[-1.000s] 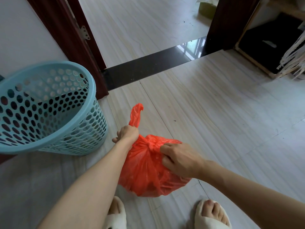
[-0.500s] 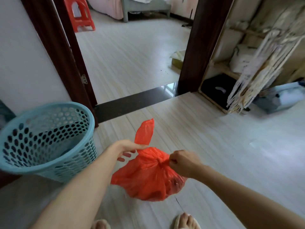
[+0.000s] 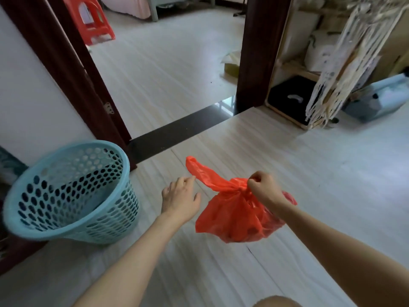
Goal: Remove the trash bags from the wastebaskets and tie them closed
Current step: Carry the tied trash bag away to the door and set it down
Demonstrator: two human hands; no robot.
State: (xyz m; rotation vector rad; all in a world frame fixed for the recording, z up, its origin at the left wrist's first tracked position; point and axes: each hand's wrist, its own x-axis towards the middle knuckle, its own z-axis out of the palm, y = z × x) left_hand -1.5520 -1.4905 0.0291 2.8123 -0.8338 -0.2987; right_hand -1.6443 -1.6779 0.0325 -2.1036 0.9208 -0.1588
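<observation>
A red trash bag, knotted at its neck, hangs above the floor. My right hand is closed on the knot and carries it. One loose red tail of the bag sticks out to the upper left. My left hand is just left of that tail, fingers spread, holding nothing. The light blue perforated wastebasket stands tilted at the left, with no bag in it.
A dark wooden door frame and a black threshold strip lead to another room with a red stool. At the right stand a wooden shelf with a black box, hanging cream cords and a pale blue container.
My left hand has let go of the bag's tail and opened. My right hand has lifted the knotted bag off the floor and to the right. The view has tilted up.
</observation>
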